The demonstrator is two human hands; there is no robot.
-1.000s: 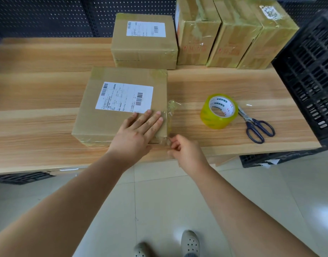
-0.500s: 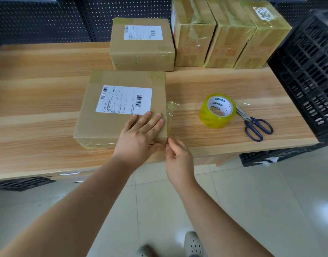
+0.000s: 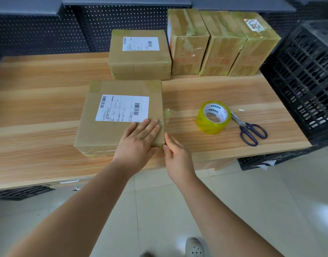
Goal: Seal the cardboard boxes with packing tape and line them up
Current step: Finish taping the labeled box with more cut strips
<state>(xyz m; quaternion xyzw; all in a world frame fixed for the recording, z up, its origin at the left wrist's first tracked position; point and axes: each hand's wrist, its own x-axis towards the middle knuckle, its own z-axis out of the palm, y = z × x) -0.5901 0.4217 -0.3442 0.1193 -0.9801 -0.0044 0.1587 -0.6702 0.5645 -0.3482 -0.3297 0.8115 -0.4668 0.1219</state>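
While pinning the near box (image 3: pixel 104 134) to the table (image 3: pixel 39 112) with flat left hand (image 3: pixel 139 141), working tape strip (image 3: pixel 167 116) at its right edge with right hand (image 3: pixel 176 154), grip unclear. Risking creases from the crumpled end.

Light wood-grain table (image 3: pixel 39 112), blue-handled scissors (image 3: pixel 249 129) flat near its right end, blades closed, black slatted crate (image 3: pixel 304 80) at right edge, second black crate (image 3: pixel 261 160) below it on pale tiled floor (image 3: pixel 270 201), dark pegboard panel (image 3: pixel 39 36) behind.
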